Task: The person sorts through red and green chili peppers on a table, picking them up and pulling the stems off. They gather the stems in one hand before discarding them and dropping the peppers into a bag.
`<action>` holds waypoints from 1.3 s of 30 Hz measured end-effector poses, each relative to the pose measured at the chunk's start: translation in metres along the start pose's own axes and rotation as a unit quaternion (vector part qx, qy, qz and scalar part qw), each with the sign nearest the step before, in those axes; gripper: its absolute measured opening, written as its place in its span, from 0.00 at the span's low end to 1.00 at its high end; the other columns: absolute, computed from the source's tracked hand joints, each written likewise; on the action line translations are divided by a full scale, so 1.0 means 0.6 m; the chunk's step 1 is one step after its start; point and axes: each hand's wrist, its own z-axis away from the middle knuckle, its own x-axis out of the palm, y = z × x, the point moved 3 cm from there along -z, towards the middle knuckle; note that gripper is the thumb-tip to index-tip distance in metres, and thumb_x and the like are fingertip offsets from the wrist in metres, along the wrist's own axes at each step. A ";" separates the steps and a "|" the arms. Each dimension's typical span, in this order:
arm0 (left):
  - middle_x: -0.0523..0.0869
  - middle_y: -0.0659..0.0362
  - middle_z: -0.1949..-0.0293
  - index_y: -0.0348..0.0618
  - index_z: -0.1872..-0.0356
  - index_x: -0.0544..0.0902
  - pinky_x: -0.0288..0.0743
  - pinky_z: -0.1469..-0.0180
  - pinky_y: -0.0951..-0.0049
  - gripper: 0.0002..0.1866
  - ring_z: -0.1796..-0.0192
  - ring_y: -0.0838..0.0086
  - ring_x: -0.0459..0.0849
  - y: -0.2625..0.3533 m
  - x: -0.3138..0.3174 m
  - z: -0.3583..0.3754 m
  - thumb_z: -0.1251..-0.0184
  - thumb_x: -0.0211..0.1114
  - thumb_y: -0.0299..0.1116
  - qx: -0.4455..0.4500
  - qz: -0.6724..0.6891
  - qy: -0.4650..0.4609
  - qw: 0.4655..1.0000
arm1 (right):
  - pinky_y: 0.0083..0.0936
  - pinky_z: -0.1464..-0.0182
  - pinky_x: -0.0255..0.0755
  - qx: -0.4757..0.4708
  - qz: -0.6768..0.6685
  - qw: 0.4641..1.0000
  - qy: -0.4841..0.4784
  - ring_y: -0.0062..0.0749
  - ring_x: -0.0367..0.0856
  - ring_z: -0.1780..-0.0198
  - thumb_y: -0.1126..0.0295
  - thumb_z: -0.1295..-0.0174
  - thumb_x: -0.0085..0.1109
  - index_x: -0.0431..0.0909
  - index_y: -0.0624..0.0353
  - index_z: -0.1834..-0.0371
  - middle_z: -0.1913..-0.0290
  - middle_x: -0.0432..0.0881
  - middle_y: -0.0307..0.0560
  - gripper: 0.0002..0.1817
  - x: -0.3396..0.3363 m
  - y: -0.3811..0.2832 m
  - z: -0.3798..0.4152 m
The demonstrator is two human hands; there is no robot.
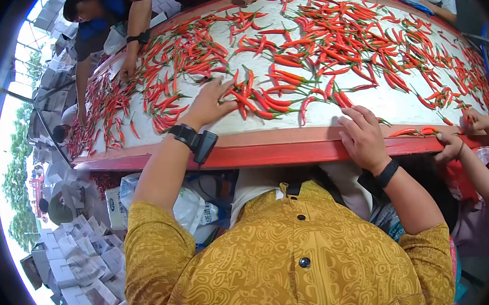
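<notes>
Reaching over a white-topped table with red edging [290,154], the left hand [211,104] is held with thumb and forefinger parted at slender red chili peppers [246,102] on the table; no firm hold is shown. At the table's near edge, the right hand [363,137] is loosely curled, seemingly empty. Handling appears under way; a closer pinch would be called for. The left hand's nearest pepper is slanted lengthwise towards the table's near edge.
</notes>
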 end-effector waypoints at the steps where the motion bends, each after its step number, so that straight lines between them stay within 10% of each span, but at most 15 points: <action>1: 0.68 0.44 0.35 0.49 0.38 0.72 0.60 0.33 0.60 0.28 0.32 0.52 0.64 0.009 0.007 -0.005 0.39 0.61 0.47 0.001 0.003 0.001 1.000 | 0.42 0.41 0.64 0.001 0.000 1.000 0.000 0.48 0.70 0.44 0.72 0.50 0.61 0.77 0.61 0.58 0.49 0.76 0.50 0.14 -0.003 0.009 0.004; 7: 0.71 0.48 0.39 0.45 0.45 0.76 0.66 0.38 0.58 0.22 0.37 0.53 0.69 -0.065 -0.009 -0.001 0.40 0.61 0.41 -0.190 -0.182 -0.030 0.964 | 0.41 0.41 0.65 0.003 0.005 1.000 0.007 0.48 0.70 0.44 0.72 0.51 0.61 0.77 0.61 0.58 0.49 0.77 0.50 0.15 -0.032 0.049 0.028; 10: 0.72 0.47 0.38 0.45 0.45 0.76 0.64 0.37 0.59 0.23 0.36 0.53 0.68 0.002 -0.039 -0.014 0.41 0.62 0.40 -0.140 -0.243 0.173 0.944 | 0.41 0.41 0.64 0.002 0.005 1.000 0.005 0.48 0.70 0.44 0.72 0.51 0.61 0.77 0.61 0.58 0.50 0.77 0.50 0.15 -0.045 0.070 0.037; 13: 0.70 0.50 0.36 0.48 0.41 0.74 0.60 0.34 0.54 0.25 0.33 0.54 0.64 0.091 0.022 -0.064 0.38 0.60 0.44 -0.035 -0.029 0.097 0.994 | 0.41 0.41 0.64 0.003 0.002 1.000 0.001 0.48 0.70 0.44 0.72 0.50 0.61 0.77 0.61 0.57 0.50 0.77 0.50 0.15 -0.059 0.091 0.050; 17: 0.68 0.50 0.35 0.52 0.37 0.71 0.58 0.35 0.50 0.26 0.32 0.56 0.64 0.188 0.078 -0.059 0.35 0.56 0.48 -0.005 -0.109 0.011 0.994 | 0.40 0.41 0.64 0.008 0.002 1.000 -0.004 0.47 0.70 0.44 0.72 0.49 0.60 0.77 0.61 0.55 0.50 0.77 0.51 0.16 -0.079 0.121 0.067; 23: 0.69 0.50 0.35 0.52 0.40 0.75 0.58 0.35 0.50 0.23 0.33 0.56 0.64 0.129 0.022 -0.090 0.37 0.59 0.43 -0.186 -0.200 0.044 0.961 | 0.42 0.41 0.64 0.001 0.010 1.000 -0.004 0.48 0.70 0.44 0.71 0.49 0.60 0.77 0.60 0.56 0.49 0.77 0.50 0.15 -0.098 0.169 0.092; 29: 0.65 0.48 0.33 0.56 0.39 0.73 0.59 0.33 0.56 0.25 0.32 0.55 0.63 0.260 0.086 -0.263 0.38 0.60 0.45 0.018 -0.046 0.089 0.995 | 0.42 0.41 0.64 0.018 -0.003 1.000 -0.013 0.49 0.70 0.44 0.71 0.49 0.60 0.77 0.61 0.57 0.50 0.78 0.50 0.14 -0.118 0.219 0.117; 36: 0.66 0.60 0.33 0.52 0.39 0.71 0.59 0.39 0.36 0.23 0.33 0.66 0.66 0.294 0.140 -0.316 0.34 0.53 0.45 -0.116 -0.111 0.028 0.987 | 0.42 0.41 0.64 0.035 -0.023 0.999 0.005 0.49 0.70 0.44 0.72 0.50 0.61 0.77 0.61 0.58 0.50 0.78 0.51 0.15 -0.152 0.277 0.147; 39: 0.77 0.53 0.46 0.47 0.47 0.77 0.72 0.45 0.56 0.19 0.45 0.56 0.76 0.244 0.102 -0.273 0.41 0.58 0.35 -0.136 -0.114 0.036 0.983 | 0.43 0.41 0.64 0.022 -0.012 1.000 -0.001 0.48 0.70 0.44 0.72 0.50 0.61 0.77 0.61 0.57 0.50 0.78 0.51 0.15 -0.163 0.294 0.159</action>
